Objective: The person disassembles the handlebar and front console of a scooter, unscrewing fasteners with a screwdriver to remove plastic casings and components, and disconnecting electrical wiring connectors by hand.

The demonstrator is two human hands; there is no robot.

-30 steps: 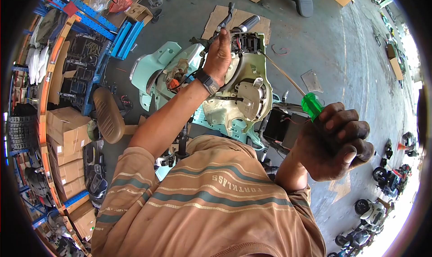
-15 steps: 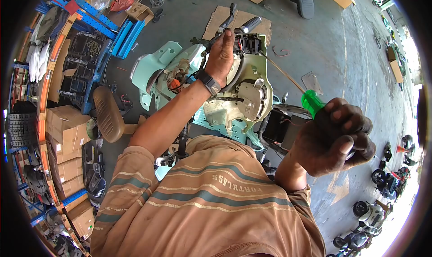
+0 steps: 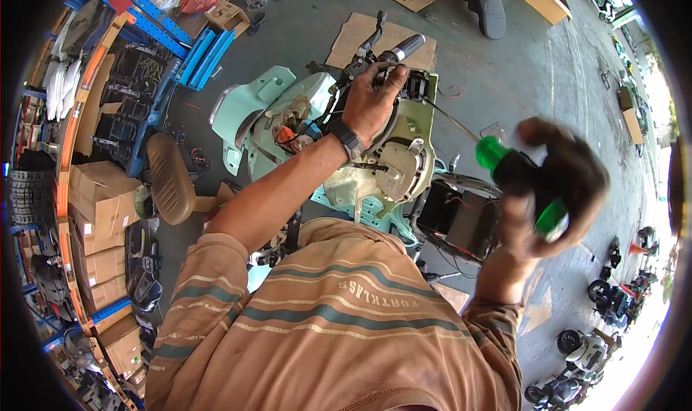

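My right hand (image 3: 555, 188), blurred by motion, is curled round the green and black handle of a screwdriver (image 3: 491, 152). The thin shaft runs up and left, its end at the edge of the pale scooter cover (image 3: 414, 133). My left hand (image 3: 371, 101), with a dark watch on the wrist, lies at the top of that cover, next to the black block and the handlebar grip (image 3: 409, 46). Its fingers curl over something at the bar that I cannot make out. Left of my forearm are mint-green body panels (image 3: 259, 97) with loose wires.
Blue shelving (image 3: 155, 33) and stacked cardboard boxes (image 3: 108, 202) stand on the left. A brown seat (image 3: 170, 179) lies near them. Flat cardboard (image 3: 346, 40) is beyond the handlebar, and a black seat (image 3: 490, 11) behind it. Several scooters line the right side.
My right hand has loosened from a tight fist round the handle, showing its green end. My left hand has shifted right and down, its fingers now more curled. The handlebar has turned slightly to the right.
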